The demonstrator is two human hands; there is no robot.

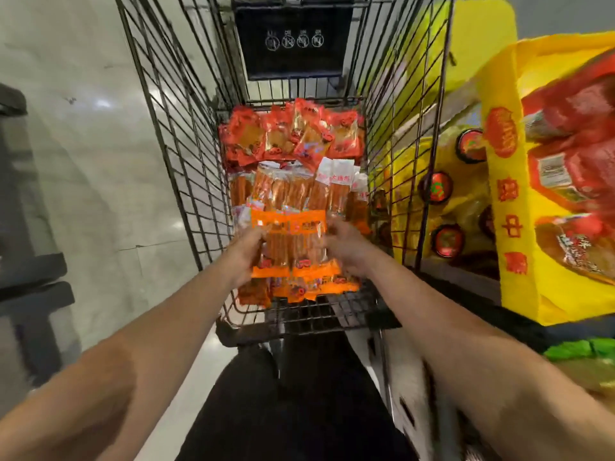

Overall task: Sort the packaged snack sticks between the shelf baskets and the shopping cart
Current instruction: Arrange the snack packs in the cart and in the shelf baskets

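A black wire shopping cart [173,134] stands in front of me, its floor covered with snack packs. A bundle of orange snack stick packs [288,242] sits over the near end of the cart. My left hand [248,249] grips its left edge and my right hand [346,249] holds its right edge. More snack stick packs [299,191] with white tops lie behind it. Red and orange flat snack packets [289,134] fill the far end.
A yellow shelf display [512,207] with red packaged goods and round red-lidded items stands right of the cart. A dark shelf unit [23,227] is at the left edge. Pale tiled floor [100,144] lies left of the cart. My dark trousers show below.
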